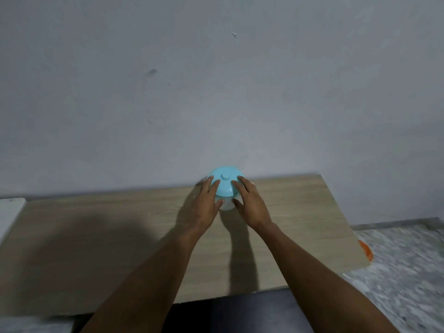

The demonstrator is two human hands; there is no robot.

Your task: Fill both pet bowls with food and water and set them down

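A container with a turquoise lid [225,181] and a pale translucent body stands on the wooden table [96,224] close to the wall. My left hand [205,203] grips its left side, fingers up on the lid. On the other side my right hand [248,204] holds it the same way. The container's body is mostly hidden between my hands. An orange bowl [366,252] peeks out on the floor past the table's right edge. No other bowl shows.
A grey-white wall [216,92] rises right behind the table. Speckled grey floor [396,272] lies to the right. A white surface [9,210] touches the table's left end. My shadow falls across the table's left half.
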